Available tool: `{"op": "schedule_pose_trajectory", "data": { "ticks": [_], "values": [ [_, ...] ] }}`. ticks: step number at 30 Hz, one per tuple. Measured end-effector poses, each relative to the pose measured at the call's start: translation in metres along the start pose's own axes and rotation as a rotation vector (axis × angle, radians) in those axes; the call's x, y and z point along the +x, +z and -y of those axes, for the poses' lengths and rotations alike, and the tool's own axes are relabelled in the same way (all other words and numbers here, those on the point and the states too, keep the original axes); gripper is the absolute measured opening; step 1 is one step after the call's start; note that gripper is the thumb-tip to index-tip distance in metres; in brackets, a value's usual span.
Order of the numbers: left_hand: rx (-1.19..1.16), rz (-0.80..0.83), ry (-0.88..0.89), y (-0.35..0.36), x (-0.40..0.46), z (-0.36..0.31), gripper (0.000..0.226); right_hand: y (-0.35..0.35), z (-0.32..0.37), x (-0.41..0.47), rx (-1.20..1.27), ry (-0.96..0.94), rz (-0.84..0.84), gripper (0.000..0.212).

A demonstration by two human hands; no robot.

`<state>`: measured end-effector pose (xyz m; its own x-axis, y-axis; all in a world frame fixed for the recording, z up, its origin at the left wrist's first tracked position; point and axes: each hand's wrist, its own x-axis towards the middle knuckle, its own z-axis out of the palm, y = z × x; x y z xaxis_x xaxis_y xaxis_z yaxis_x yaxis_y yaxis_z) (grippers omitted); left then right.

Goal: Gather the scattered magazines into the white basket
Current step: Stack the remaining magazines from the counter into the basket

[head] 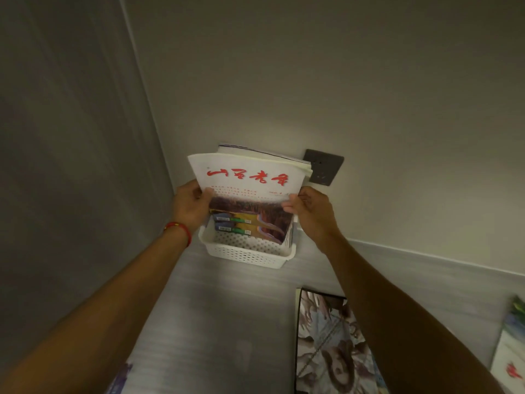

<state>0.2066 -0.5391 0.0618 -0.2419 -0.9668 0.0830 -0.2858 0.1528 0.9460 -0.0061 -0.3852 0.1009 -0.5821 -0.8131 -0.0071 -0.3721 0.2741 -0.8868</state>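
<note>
Both hands, left hand (191, 204) and right hand (311, 213), gripped a magazine stack (250, 180) above the white basket (247, 253) on the grey counter (227, 322) against the wall (312, 81).

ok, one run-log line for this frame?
phase: insert | left hand + right hand: holding red-titled magazine stack | white perforated plastic basket: stack lower edge inside | loose magazines: remain on counter

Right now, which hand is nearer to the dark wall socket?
The right hand. It holds the magazines' right edge, just below the socket. The left hand holds their left edge, farther away.
</note>
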Motion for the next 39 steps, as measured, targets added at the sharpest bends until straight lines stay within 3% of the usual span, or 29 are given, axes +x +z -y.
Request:
{"op": "schedule_pose_trajectory", "data": {
  "ticks": [4, 9, 14, 18, 22, 25, 28, 33, 36, 39],
  "values": [
    [0.033, 0.0, -0.057, 0.008, 0.001, 0.011, 0.02, 0.004, -0.006, 0.0, -0.065, 0.044, 0.069, 0.029],
    [0.059, -0.001, -0.082, 0.026, -0.007, 0.017, 0.022, 0.002, -0.022, -0.014, 0.148, 0.156, 0.154, 0.036],
    [0.05, -0.065, -0.181, 0.035, -0.002, 0.024, 0.023, -0.008, -0.036, -0.034, 0.2, 0.125, 0.154, 0.033],
    [-0.11, -0.051, -0.376, 0.044, -0.004, 0.022, 0.046, -0.029, -0.068, -0.07, 0.077, 0.151, 0.138, 0.042],
    [0.11, -0.007, -0.247, 0.053, -0.044, 0.022, 0.036, -0.065, -0.114, -0.128, -0.099, 0.179, 0.116, 0.031],
    [0.164, 0.041, -0.119, 0.08, -0.113, 0.016, 0.029, -0.101, -0.156, -0.18, -0.328, 0.123, -0.037, 0.025],
    [0.222, 0.254, -0.04, 0.117, -0.198, 0.009, 0.037, -0.143, -0.195, -0.229, -0.365, 0.321, 0.013, 0.028],
    [0.322, 0.739, 0.087, 0.176, -0.313, 0.003, 0.038, -0.207, -0.252, -0.293, -0.397, 0.524, -0.128, 0.033],
    [0.34, 0.919, 0.201, 0.206, -0.357, 0.001, 0.041, -0.239, -0.276, -0.315, -0.467, 0.633, -0.169, 0.034],
    [0.656, 0.992, 0.33, 0.233, -0.385, 0.003, 0.049, -0.269, -0.297, -0.329, -0.578, 0.67, -0.181, 0.054]
  ]
}}
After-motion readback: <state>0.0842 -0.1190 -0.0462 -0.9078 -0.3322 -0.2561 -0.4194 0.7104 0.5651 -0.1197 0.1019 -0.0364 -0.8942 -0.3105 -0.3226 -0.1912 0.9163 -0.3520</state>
